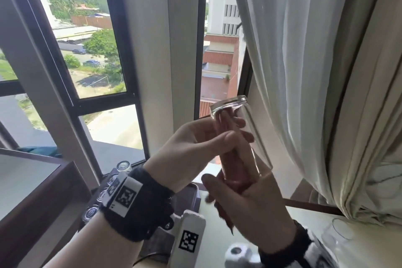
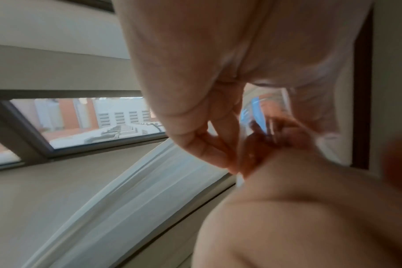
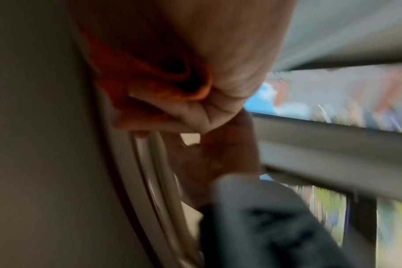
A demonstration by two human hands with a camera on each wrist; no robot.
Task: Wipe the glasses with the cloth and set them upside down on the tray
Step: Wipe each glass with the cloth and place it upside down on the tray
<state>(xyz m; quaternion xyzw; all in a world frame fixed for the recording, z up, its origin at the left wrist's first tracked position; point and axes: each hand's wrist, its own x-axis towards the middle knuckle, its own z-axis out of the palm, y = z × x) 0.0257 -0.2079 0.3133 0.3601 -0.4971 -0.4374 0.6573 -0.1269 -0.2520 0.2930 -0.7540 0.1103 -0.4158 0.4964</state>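
I hold a tall clear glass [image 1: 257, 141] up in front of the window, tilted with its thick base uppermost. My left hand [image 1: 230, 135] grips it round the middle, thumb in front and fingers behind. My right hand [image 1: 221, 177] is at the mouth below, its fingers pushed inside with a reddish-orange cloth [image 1: 233, 172]. In the left wrist view the glass [image 2: 257, 108] and the cloth [image 2: 262, 143] show between the left hand [image 2: 195, 90] and the right hand [image 2: 298, 208]. The blurred right wrist view shows the cloth [image 3: 138, 72] bunched in the right hand [image 3: 218, 63].
Several glasses stand upside down [image 1: 123, 166] at the lower left, beside a dark tray [image 1: 191, 193] mostly hidden by my left wrist. Another glass [image 1: 341, 230] stands on the pale table at the lower right. A white curtain [image 1: 315, 72] hangs close on the right.
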